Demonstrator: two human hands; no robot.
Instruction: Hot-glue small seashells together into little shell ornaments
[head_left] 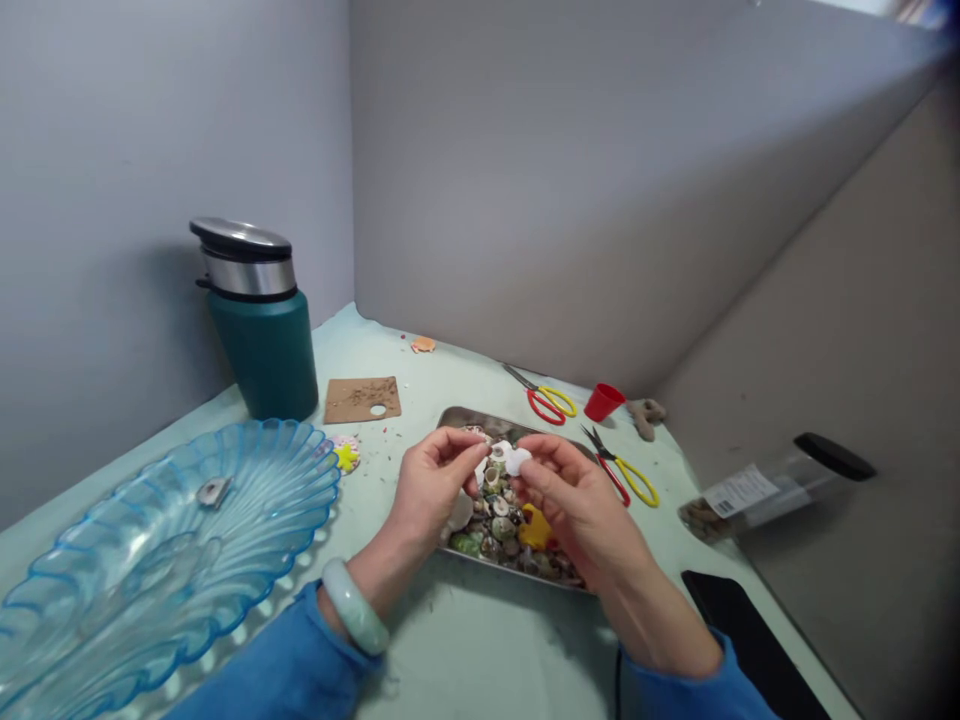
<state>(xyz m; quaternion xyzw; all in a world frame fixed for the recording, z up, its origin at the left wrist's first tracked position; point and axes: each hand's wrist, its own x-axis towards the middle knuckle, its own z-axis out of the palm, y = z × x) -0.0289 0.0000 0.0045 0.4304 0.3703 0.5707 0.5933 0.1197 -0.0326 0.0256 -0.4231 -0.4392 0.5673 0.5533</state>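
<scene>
Both my hands hover over a metal tray (459, 417) filled with several small shells (501, 525) and a yellow piece (535, 528). My right hand (574, 500) pinches a small white shell (516, 459) between thumb and fingertips. My left hand (435, 482) has its fingers curled and pinches the same white shell from the left side. A pale green bangle (354, 606) sits on my left wrist. Blue sleeves cover both forearms.
A large blue glass dish (150, 560) with one small shell (213, 491) lies at left. A teal flask (259, 320) stands behind it. A brown card (362, 399), two scissors (546, 398) (624, 470), a red cup (603, 401), a clear jar (772, 487) and a black phone (750, 640) lie around.
</scene>
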